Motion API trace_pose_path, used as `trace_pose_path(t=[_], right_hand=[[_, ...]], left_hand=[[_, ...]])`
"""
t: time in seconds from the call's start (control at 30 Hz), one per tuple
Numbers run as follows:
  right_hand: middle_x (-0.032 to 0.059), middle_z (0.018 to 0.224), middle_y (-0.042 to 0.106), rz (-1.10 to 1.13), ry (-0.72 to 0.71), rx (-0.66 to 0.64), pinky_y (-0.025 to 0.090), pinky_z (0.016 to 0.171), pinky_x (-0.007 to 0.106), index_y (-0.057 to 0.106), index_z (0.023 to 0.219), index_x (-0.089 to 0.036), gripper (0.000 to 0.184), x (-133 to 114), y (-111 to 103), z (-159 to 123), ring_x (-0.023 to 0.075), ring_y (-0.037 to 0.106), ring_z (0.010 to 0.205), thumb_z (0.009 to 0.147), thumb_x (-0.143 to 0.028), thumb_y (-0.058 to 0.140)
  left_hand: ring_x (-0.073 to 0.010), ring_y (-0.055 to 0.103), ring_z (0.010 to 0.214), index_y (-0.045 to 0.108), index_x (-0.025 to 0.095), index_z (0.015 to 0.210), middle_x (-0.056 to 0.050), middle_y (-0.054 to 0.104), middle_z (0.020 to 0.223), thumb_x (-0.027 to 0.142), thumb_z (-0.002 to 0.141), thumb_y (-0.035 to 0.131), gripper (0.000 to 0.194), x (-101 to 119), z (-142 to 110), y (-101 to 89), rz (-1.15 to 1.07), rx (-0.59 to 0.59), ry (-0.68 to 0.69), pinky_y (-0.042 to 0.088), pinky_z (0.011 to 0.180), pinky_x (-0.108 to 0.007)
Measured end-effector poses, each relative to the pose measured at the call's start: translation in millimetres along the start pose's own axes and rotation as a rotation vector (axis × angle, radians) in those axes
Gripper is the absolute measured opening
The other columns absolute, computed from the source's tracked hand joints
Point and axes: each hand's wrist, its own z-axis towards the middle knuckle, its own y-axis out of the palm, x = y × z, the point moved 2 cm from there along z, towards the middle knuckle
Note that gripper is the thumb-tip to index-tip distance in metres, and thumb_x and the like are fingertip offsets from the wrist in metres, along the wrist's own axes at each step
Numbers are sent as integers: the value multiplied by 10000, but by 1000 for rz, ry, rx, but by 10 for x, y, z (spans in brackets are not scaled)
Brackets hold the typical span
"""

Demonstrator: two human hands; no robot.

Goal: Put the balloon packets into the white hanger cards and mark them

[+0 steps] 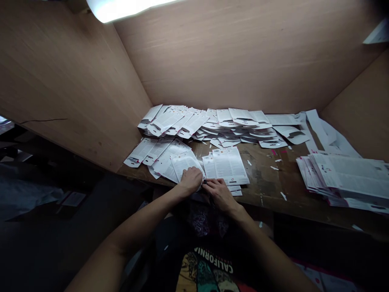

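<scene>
In front of me a white printed card packet [184, 161] lies tilted at the table's front edge. My left hand [192, 179] has its fingers curled over the packet's lower right part, close to its edge. Just to the right, my right hand [221, 195] is closed around a slim dark pen-like tool [205, 181], whose tip touches or nearly touches the packet beside my left fingers. Its exact kind is too small to make out. Beyond the right hand rest more white packets [231, 164], overlapping one another. Both thumbs are mostly hidden.
Piles of similar packets [237, 117] line the back panel, and several more [141, 152] lie at left. A thick stack [349, 174] stands at right. Paper strips [330, 132] and small scraps [283, 196] are on the brown table [261, 174]. Wooden panels [227, 56] enclose it.
</scene>
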Motion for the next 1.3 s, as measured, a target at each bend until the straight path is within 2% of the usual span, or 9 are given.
trace_pose_path(t=[0.23, 0.5, 0.67, 0.8, 0.9, 1.07, 1.17, 1.23, 1.3], right_hand=[[113, 1333, 727, 11, -1, 45, 370, 1021, 446, 638, 1357, -258, 324, -9, 0, -4, 278, 548, 1368, 1033, -277, 636], [105, 1280, 752, 20, 6, 78, 364, 1033, 453, 662, 1266, -247, 239, -40, 4, 0, 280, 573, 1334, 1039, -317, 639], [101, 1304, 744, 13, -2, 82, 363, 1019, 458, 652, 1269, -254, 254, -41, -7, 4, 286, 567, 1335, 1017, -290, 666], [102, 1311, 742, 11, -15, 78, 376, 1024, 463, 656, 1268, -257, 246, -48, -17, -14, 292, 558, 1351, 1025, -301, 657], [114, 1303, 740, 14, -13, 82, 395, 1029, 468, 657, 1300, -248, 284, -79, -37, -8, 300, 575, 1324, 1023, -309, 654], [164, 1549, 574, -36, -67, 10, 378, 1105, 501, 535, 1516, -229, 575, -178, -50, 115, 344, 448, 1482, 977, -330, 710], [157, 1529, 596, -74, -106, -106, 369, 1115, 490, 536, 1512, -222, 541, -216, -31, 222, 325, 444, 1500, 985, -235, 661], [152, 1459, 652, -91, -97, -153, 379, 1096, 478, 575, 1469, -216, 487, -217, -21, 274, 314, 490, 1466, 986, -173, 622], [156, 1424, 674, -95, -84, -162, 384, 1083, 477, 594, 1447, -216, 465, -210, -16, 303, 316, 518, 1442, 984, -178, 625]], left_hand=[[-325, 658, 1062, 690, 91, 1080, -211, 676, 1094, 127, 978, 524, 199, -88, -62, 165, -23, 72, 41, 529, 904, -434], [-297, 622, 1013, 647, 123, 994, -176, 653, 1025, 100, 991, 400, 247, -867, -161, 32, -122, 300, -127, 509, 940, -453], [-237, 642, 1123, 647, 187, 1177, -104, 678, 1201, 361, 1025, 591, 238, -688, -311, 95, -264, 335, 50, 522, 1003, -365], [-406, 386, 1511, 470, 209, 1504, -188, 438, 1626, 559, 752, 894, 932, -591, -526, 266, -229, 316, 268, 397, 1190, -569], [-394, 298, 1584, 574, 205, 1350, -160, 444, 1645, 463, 798, 883, 683, -699, -693, 424, -210, 277, 352, 315, 1264, -583], [-329, 410, 1537, 633, 203, 1079, -139, 648, 1401, 356, 872, 817, 316, -878, -818, 573, -382, 309, 412, 266, 1306, -550], [-298, 569, 1374, 624, 213, 1204, -108, 697, 1250, 414, 839, 846, 473, -884, -817, 578, -485, 316, 439, 250, 1303, -559], [-291, 605, 1274, 582, 199, 1349, -124, 673, 1280, 465, 827, 852, 645, -864, -787, 556, -541, 359, 376, 348, 1245, -537], [-279, 606, 1197, 587, 174, 1390, -136, 663, 1263, 420, 900, 782, 581, -834, -723, 524, -554, 411, 262, 460, 1133, -476]])
